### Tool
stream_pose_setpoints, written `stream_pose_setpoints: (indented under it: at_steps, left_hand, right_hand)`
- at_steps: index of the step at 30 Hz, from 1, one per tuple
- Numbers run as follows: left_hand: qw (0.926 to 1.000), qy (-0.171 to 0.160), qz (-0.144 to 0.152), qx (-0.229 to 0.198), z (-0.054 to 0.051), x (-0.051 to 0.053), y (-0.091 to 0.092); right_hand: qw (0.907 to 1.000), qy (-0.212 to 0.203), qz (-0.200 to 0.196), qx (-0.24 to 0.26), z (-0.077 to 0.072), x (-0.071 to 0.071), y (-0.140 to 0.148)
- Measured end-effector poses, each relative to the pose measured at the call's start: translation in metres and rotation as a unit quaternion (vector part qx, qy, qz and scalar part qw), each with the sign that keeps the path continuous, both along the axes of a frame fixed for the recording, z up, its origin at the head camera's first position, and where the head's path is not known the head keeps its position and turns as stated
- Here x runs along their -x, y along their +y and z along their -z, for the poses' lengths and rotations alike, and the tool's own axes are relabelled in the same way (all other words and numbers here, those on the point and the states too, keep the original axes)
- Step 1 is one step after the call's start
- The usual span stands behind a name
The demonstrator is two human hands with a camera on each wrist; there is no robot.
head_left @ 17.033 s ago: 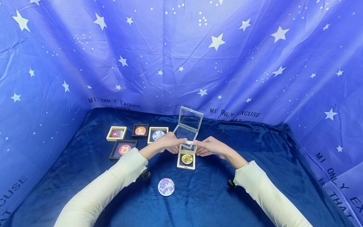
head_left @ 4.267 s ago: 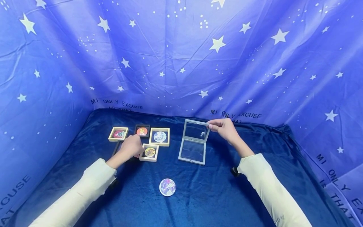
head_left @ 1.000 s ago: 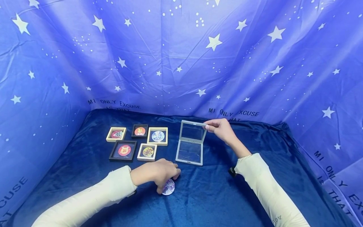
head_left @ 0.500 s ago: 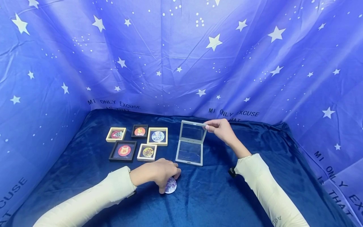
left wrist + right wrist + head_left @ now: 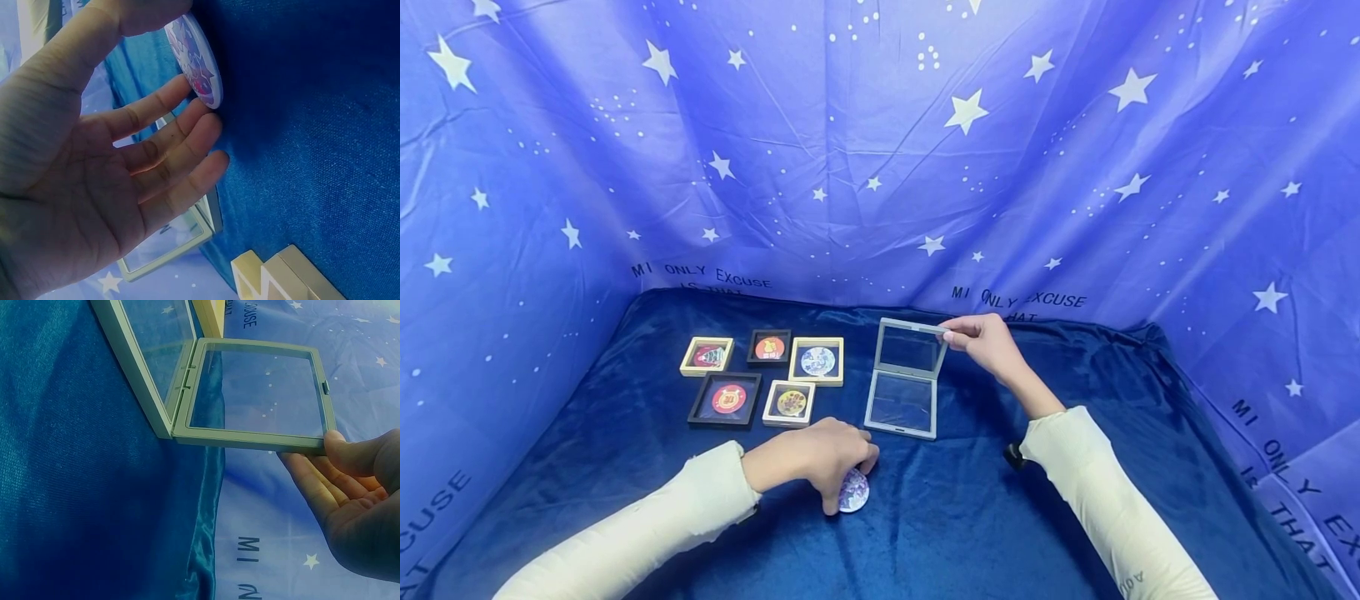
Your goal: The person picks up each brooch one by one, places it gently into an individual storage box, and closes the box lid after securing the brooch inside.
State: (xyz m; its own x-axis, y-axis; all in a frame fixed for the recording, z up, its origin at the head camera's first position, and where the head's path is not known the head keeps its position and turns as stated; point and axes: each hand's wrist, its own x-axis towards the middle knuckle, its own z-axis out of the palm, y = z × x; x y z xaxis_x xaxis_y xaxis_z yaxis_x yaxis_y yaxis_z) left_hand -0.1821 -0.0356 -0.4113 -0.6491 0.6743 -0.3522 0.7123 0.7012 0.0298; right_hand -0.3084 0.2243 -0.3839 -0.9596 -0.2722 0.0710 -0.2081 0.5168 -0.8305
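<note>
A round badge (image 5: 854,492) with a purple and white print lies on the cloth. My left hand (image 5: 831,454) holds it by the rim; in the left wrist view the thumb is at one end of the badge (image 5: 192,59) and fingertips at the other. A grey hinged display case (image 5: 901,404) with clear film panes stands unfolded, its base on the cloth and its lid tilted up. My right hand (image 5: 988,343) pinches the lid's upper right corner between thumb and fingers. In the right wrist view the lid (image 5: 256,439) shows its hinge and a small catch.
Left of the grey case, several closed display frames hold round badges: a black frame (image 5: 696,408), a smaller black one (image 5: 754,358), a cream one (image 5: 685,367), a larger cream one (image 5: 794,377) and a pale one (image 5: 767,417). Blue cloth (image 5: 940,533) covers the table; a starry curtain (image 5: 820,125) surrounds it.
The yellow-badge frame was set among the others and the grey case now stands alone. My left hand went to the purple badge, which has shifted slightly right. The right hand stays on the lid.
</note>
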Motion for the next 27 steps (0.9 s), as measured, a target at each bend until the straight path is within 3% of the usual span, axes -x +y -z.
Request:
stream_pose_setpoints:
  at_steps: [9, 15, 27]
  left_hand:
    - [0.9988, -0.025, -0.017, -0.038, -0.001, 0.004, -0.005]
    - [0.9959, -0.044, -0.039, -0.068, -0.010, 0.007, -0.008]
    - [0.9827, -0.087, -0.065, -0.150, -0.022, 0.018, -0.016]
  right_hand:
    - [1.0000, 0.000, -0.003, -0.001, 0.002, 0.002, 0.001]
    - [1.0000, 0.000, -0.005, -0.003, 0.000, 0.002, 0.001]
    - [0.9998, -0.010, -0.016, 0.009, -0.004, 0.004, -0.004]
